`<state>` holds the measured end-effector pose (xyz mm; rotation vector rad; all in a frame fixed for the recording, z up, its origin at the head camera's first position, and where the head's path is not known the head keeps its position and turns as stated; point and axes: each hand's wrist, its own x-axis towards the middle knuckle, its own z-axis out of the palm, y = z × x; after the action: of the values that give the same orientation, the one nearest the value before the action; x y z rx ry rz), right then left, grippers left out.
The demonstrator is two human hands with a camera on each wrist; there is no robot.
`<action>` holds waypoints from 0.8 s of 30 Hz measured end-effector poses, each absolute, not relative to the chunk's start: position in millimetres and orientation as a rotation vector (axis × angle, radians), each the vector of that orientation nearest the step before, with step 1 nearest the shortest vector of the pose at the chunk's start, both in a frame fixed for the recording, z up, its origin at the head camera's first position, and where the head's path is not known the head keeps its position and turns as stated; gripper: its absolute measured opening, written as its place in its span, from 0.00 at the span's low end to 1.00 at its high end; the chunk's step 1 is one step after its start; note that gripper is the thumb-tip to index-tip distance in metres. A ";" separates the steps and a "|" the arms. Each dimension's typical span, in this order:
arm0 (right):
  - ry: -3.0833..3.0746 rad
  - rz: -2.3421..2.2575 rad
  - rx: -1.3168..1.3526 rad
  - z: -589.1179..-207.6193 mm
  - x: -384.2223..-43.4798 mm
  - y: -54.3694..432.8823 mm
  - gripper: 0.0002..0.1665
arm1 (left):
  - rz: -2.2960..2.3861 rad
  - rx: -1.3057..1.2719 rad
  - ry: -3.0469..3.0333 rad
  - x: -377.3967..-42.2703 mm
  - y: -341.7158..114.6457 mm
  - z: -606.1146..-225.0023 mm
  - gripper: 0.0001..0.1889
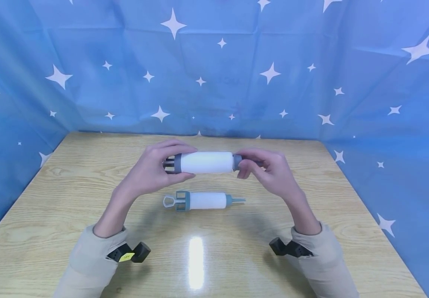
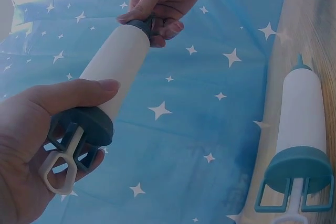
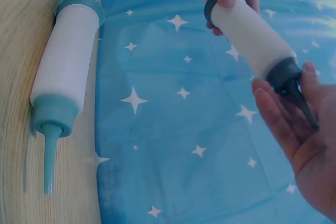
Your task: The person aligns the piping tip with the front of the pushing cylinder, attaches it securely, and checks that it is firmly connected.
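Over the table, a large white syringe [image 1: 207, 162] with dark grey end caps lies level between both hands. My left hand [image 1: 156, 167] grips its plunger end, thumb along the barrel; the pale ring handle [image 2: 59, 174] and side finger loops show by the palm. At the other end, my right hand [image 1: 268, 169] holds the dark nozzle cap [image 3: 283, 74] between thumb and fingers. The thin tapered nozzle [image 3: 304, 106] points in toward that palm. A second white syringe [image 1: 207, 200] with teal ends rests on the table, nearer the body, its nozzle pointing right.
The wooden table [image 1: 69, 223] stretches under both forearms, with a bright light reflection near its front. A blue curtain [image 1: 214, 62] with white stars hangs behind it and along both sides. Black camera mounts [image 1: 128, 252] sit on the grey sleeves.
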<state>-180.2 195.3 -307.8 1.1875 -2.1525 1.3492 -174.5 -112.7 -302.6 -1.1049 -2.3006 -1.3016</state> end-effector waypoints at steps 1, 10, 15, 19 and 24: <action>-2.134 1.352 1.182 -307.8 -180.5 194.6 0.13 | -1.305 -1.105 -2.300 -174.3 -112.6 -302.5 0.24; -1.949 1.471 1.239 -304.5 -180.0 186.7 0.17 | -1.278 -1.040 -2.307 -173.8 -114.3 -300.6 0.25; -1.994 1.480 1.289 -302.6 -179.1 187.6 0.30 | -1.245 -1.009 -2.299 -174.3 -117.6 -299.7 0.26; -2.046 1.430 1.260 -303.0 -178.8 190.2 0.29 | -1.253 -1.022 -2.298 -174.1 -118.3 -299.4 0.26; -2.088 1.403 1.237 -303.6 -177.1 193.5 0.18 | -1.286 -1.048 -2.311 -173.2 -116.8 -299.1 0.25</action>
<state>-177.1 193.5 -303.6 1.2372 -2.0882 1.4028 -173.2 -116.8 -299.1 -1.0482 -2.3114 -1.2860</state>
